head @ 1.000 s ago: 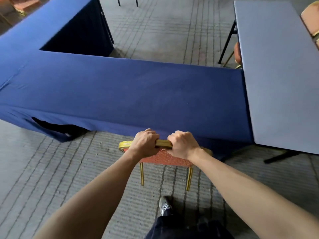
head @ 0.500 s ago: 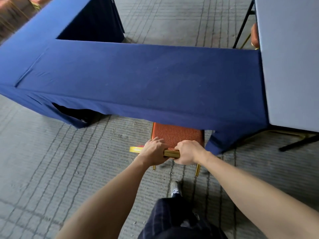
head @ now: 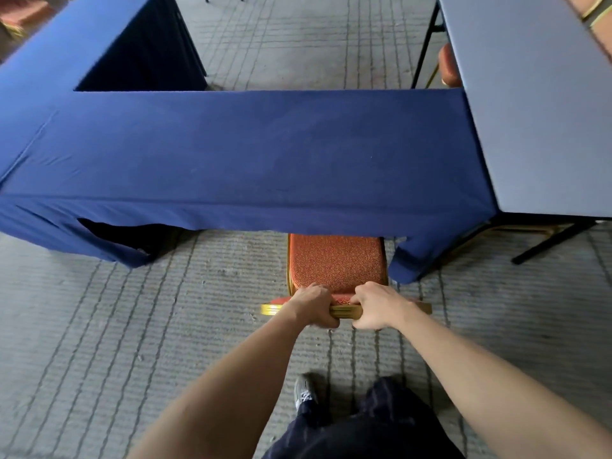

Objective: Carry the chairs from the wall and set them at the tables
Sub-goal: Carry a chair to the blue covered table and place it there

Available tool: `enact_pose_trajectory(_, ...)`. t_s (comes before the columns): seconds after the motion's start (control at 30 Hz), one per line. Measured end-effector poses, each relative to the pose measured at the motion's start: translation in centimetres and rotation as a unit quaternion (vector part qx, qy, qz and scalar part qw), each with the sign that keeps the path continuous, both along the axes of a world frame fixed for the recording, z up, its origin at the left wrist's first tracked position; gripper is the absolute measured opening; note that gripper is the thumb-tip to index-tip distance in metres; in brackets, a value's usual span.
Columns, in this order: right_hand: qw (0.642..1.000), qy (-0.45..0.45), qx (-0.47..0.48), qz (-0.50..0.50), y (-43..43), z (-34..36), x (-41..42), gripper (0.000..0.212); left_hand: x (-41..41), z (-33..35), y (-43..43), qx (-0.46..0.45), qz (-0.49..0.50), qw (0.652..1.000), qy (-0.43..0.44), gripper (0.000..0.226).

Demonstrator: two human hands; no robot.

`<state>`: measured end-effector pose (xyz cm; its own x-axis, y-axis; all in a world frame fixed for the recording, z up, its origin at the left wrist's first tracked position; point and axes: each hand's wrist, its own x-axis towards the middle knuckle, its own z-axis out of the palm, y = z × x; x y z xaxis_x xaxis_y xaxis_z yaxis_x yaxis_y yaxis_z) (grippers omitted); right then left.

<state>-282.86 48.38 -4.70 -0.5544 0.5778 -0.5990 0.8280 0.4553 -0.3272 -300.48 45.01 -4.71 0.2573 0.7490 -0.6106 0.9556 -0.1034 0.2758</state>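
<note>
Both hands down on one chair [head: 336, 263]. Left hand [head: 313, 304] and right hand [head: 376, 304] sit side by side, fingers curled over the gold top rail [head: 342, 312] of the backrest, gripping it. Orange patterned seat runs straight ahead of the hands, its far edge under the hem of the blue-draped worktop [head: 248, 154]. Chair stands on grey lined carpet [head: 132, 326]. Ahead and right of the right hand, a bare grey worktop [head: 536, 111] butts against the blue one; part of a second chair [head: 447, 66] shows at its far side. One shoe [head: 304, 394] below the hands.
</note>
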Motion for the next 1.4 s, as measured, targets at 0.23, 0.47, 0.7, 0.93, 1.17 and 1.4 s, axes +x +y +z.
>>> enact_pose_trajectory(0.23,0.996,0.042,0.037,-0.067,-0.8,-1.7,0.7,0.035,0.3,-0.9,-0.7,0.034,0.036,0.998,-0.025,0.033)
enact_pose_trajectory(0.47,0.993,0.069,0.093,-0.013,-0.9,-1.9,1.6,0.046,1.0,-1.5,-1.3,0.074,0.128,0.989,-0.03,0.047)
enact_pose_trajectory(0.7,0.993,0.075,0.093,0.002,0.4,-0.9,2.7,0.042,2.1,-1.5,-0.5,0.111,0.158,0.981,-0.033,0.037)
enact_pose_trajectory(0.93,0.995,0.069,0.075,-0.007,4.7,0.0,3.1,0.036,2.5,-1.2,4.0,0.149,0.147,0.978,-0.021,0.034)
enact_pose_trajectory(1.17,0.994,0.077,0.08,-0.014,9.1,0.2,4.9,0.03,4.3,-1.0,8.6,0.136,0.147,0.98,-0.015,0.03)
enact_pose_trajectory(1.4,0.989,0.113,0.092,-0.006,14.2,0.4,2.7,0.024,1.8,-0.4,15.0,0.152,0.115,0.982,0.016,0.027)
